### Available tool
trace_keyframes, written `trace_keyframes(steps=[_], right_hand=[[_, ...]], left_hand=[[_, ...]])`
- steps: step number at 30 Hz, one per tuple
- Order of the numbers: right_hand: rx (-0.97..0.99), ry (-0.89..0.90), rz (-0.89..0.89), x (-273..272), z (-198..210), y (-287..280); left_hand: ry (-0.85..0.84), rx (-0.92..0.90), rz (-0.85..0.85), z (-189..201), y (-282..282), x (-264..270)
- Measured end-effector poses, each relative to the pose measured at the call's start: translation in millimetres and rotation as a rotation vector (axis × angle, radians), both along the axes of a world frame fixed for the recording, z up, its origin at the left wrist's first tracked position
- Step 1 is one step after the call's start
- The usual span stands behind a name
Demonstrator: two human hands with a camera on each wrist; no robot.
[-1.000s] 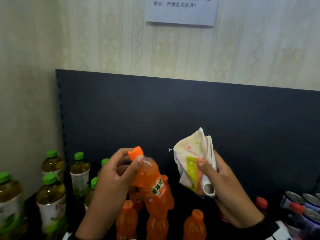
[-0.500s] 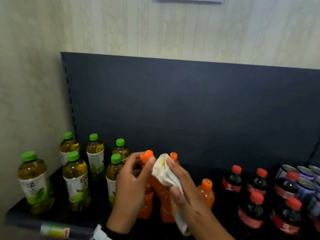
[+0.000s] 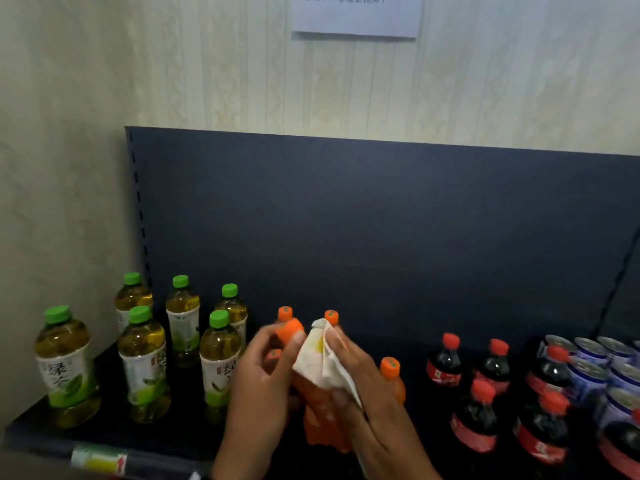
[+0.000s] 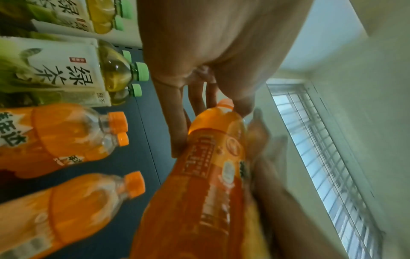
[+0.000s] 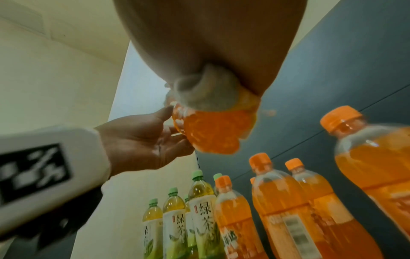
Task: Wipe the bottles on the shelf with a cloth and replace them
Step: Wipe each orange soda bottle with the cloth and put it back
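The left hand (image 3: 263, 379) has its fingers (image 3: 294, 341) curled round the neck and cap of an orange soda bottle (image 3: 323, 420), held up off the dark shelf (image 3: 145, 441) and leaning a little. The right hand (image 3: 360, 382) grips a pale cloth (image 3: 320, 365), its fingers wrapped with the cloth around the bottle's shoulder, so most of the upper bottle is hidden between the two hands. Just behind the fingers stand more orange bottles (image 3: 285, 315), only their caps clear of the hands, and one (image 3: 391, 375) just beyond the right fingers. To the left of the left fingers stands a cluster of green tea bottles (image 3: 143, 362) with green caps. Well off past the right fingers are red-capped cola bottles (image 3: 445, 362) and cans (image 3: 588, 355). A dark back panel (image 3: 381, 220) rises behind everything, with a paper notice (image 3: 356, 15) on the wall above.
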State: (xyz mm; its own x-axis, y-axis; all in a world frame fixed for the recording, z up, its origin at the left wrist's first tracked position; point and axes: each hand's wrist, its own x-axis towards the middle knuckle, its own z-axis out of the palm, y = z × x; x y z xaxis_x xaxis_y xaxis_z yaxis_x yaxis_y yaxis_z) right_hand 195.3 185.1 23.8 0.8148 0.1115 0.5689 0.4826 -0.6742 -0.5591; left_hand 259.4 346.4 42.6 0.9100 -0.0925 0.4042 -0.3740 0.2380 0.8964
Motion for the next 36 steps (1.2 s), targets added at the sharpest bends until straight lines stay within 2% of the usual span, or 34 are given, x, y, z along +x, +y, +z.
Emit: trace_keyframes(steps=[2, 4, 8, 11, 15, 17, 20, 24, 25, 29, 31, 34, 36], right_hand=[[0.134, -0.043, 0.017, -4.6, 7.3, 0.7], [0.125, -0.055, 0.022, -9.5, 8.7, -1.9], [0.05, -0.041, 0.005, -15.4, -7.6, -23.5], [0.069, -0.008, -0.014, -13.8, -12.3, -28.5], [0.21, 0.018, 0.025, 2.2, 21.9, -14.1], [0.216, 0.02, 0.05, 12.7, 31.1, -7.8], [0.156, 0.031, 0.014, 21.0, 16.1, -2.3], [-0.132, 0.094, -0.091, 32.2, -21.6, -11.8], [-0.134, 0.114, -0.092, 34.4, -24.0, -11.9], [0.219, 0.065, 0.073, 34.0, -5.6, 1.4], [0.207, 0.032, 0.091, 27.7, 6.7, 4.1], [0.263, 0.07, 0.089, 16.9, 10.0, 0.8], [0.534, 0.149, 0.115, 8.1, 8.0, -2.1]], left_hand=[[-0.014, 0.04, -0.072, -2.8, -10.7, -6.8], [-0.018, 0.022, -0.071, 2.9, -15.1, -7.7], [-0.052, -0.094, 0.042, 20.1, -9.5, 8.9], [-0.046, -0.105, 0.017, 23.3, -9.9, 19.1], [-0.083, 0.036, -0.081, 16.1, -22.1, 18.8], [-0.084, 0.073, -0.102, 12.9, -23.4, 20.0], [-0.096, 0.02, -0.018, 11.7, -11.5, 31.0], [-0.045, -0.056, 0.113, 12.2, 10.4, 45.3], [-0.033, -0.06, 0.114, 10.8, 12.0, 45.0], [-0.023, -0.039, 0.001, -2.5, 0.1, 28.3], [-0.024, -0.034, -0.061, -5.8, -7.2, 19.5], [-0.032, -0.068, -0.032, -0.1, -6.0, 18.4], [-0.03, -0.121, 0.018, 6.0, -2.4, 21.6]])
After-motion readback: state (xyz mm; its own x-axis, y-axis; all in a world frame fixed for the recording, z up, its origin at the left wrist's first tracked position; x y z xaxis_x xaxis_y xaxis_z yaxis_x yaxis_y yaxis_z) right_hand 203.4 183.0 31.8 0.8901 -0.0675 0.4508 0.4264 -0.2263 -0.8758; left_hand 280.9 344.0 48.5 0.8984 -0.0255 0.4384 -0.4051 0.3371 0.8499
